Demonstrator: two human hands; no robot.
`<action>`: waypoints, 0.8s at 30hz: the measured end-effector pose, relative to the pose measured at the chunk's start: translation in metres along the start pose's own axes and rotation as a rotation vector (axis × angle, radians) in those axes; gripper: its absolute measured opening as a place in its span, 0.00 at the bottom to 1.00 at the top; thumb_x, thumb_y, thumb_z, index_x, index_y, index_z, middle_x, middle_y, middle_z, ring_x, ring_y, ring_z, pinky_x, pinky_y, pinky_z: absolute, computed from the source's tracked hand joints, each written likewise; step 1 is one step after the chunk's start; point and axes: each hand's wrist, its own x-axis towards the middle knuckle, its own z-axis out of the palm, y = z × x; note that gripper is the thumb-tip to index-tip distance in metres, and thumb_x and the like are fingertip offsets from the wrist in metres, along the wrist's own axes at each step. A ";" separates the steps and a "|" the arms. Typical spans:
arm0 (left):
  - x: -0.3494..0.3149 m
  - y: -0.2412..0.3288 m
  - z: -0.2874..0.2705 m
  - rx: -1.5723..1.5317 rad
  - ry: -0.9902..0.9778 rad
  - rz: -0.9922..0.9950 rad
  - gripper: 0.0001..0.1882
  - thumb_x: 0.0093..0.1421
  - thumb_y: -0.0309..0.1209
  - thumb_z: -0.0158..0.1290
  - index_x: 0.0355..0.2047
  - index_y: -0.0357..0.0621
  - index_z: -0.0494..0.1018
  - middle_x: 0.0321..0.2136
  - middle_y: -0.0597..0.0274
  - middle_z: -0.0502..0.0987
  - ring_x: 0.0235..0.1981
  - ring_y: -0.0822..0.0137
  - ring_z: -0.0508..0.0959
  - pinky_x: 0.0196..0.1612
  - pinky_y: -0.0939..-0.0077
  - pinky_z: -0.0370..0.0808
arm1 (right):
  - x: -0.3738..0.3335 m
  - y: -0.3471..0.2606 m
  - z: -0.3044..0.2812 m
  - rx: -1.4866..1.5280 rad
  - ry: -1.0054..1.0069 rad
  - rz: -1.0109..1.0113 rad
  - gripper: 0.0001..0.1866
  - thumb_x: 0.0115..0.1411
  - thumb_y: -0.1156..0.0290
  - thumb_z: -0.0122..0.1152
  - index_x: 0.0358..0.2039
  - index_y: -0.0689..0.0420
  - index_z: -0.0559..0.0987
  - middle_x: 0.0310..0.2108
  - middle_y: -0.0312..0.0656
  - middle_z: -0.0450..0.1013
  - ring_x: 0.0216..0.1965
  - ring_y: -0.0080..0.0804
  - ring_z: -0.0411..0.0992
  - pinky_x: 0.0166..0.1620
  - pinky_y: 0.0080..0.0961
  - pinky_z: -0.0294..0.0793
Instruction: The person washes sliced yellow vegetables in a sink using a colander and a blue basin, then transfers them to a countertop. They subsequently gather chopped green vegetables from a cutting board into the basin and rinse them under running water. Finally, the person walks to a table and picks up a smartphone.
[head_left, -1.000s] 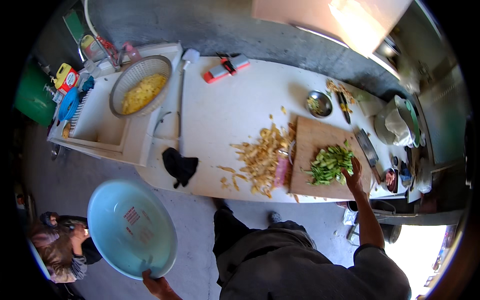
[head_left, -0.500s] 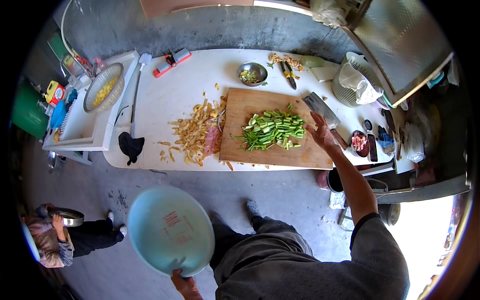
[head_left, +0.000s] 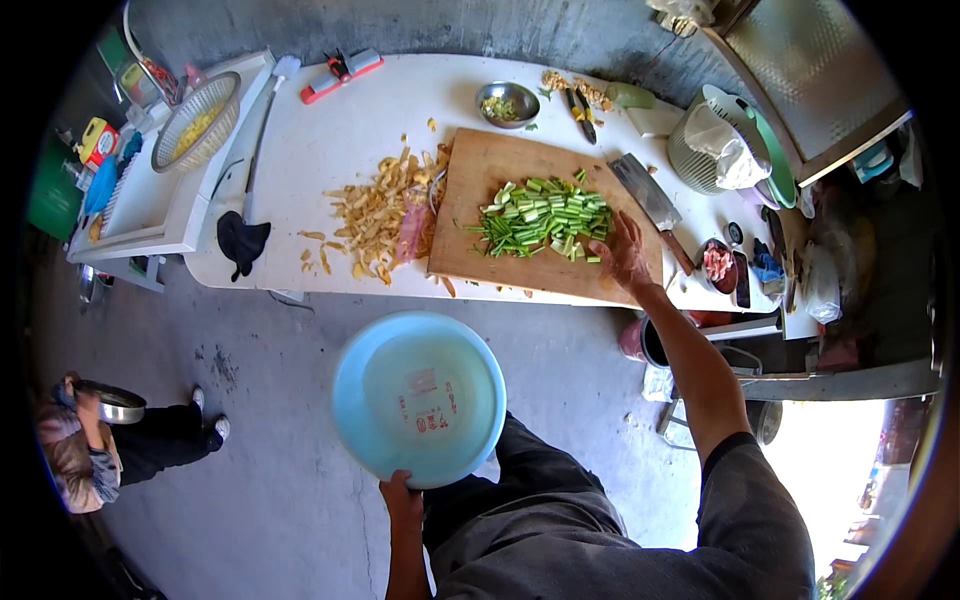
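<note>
My left hand [head_left: 402,497] grips the near rim of a light blue plastic basin [head_left: 385,405], which hangs below the table's front edge with its inside facing up. Chopped green vegetable stalks [head_left: 545,218] lie heaped on a wooden cutting board [head_left: 480,160]. At the right side of that heap, my right hand [head_left: 626,258] rests low over the board with its fingers apart, touching or nearly touching the end pieces. A cleaver [head_left: 648,195] lies to the right of this hand, its blade partly over the board and its wooden handle toward me.
Peelings [head_left: 375,215] are spread left of the board. Behind it stand a metal bowl [head_left: 507,105] and pliers-like scissors [head_left: 580,115]. A bowl of cut meat [head_left: 718,263] sits at right, near a basket [head_left: 705,150]. A person [head_left: 90,440] holding a metal pan stands at lower left.
The basin has moved up and right, closer to the table, in my left hand. My right hand has come down from beside the cleaver to the right edge of the chopped stalks.
</note>
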 end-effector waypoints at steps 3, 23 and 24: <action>0.022 -0.018 -0.006 0.060 -0.009 -0.015 0.27 0.48 0.17 0.49 0.52 0.29 0.67 0.44 0.53 0.75 0.46 0.56 0.77 0.52 0.61 0.74 | 0.009 0.010 0.006 -0.038 0.020 -0.009 0.52 0.57 0.34 0.58 0.67 0.66 0.60 0.67 0.60 0.55 0.70 0.57 0.49 0.71 0.46 0.48; 0.092 -0.124 0.096 0.149 -0.249 -0.143 0.21 0.52 0.17 0.52 0.49 0.31 0.69 0.41 0.56 0.76 0.41 0.61 0.79 0.41 0.66 0.76 | 0.043 -0.026 0.018 0.198 0.091 -0.128 0.28 0.59 0.48 0.64 0.52 0.56 0.77 0.55 0.46 0.70 0.57 0.50 0.65 0.61 0.43 0.64; 0.092 -0.126 0.097 0.166 -0.247 -0.180 0.23 0.51 0.17 0.52 0.49 0.31 0.69 0.40 0.58 0.75 0.41 0.62 0.78 0.42 0.67 0.76 | 0.043 -0.028 0.017 0.206 0.088 -0.129 0.28 0.59 0.48 0.64 0.52 0.56 0.77 0.55 0.46 0.70 0.57 0.50 0.65 0.61 0.43 0.64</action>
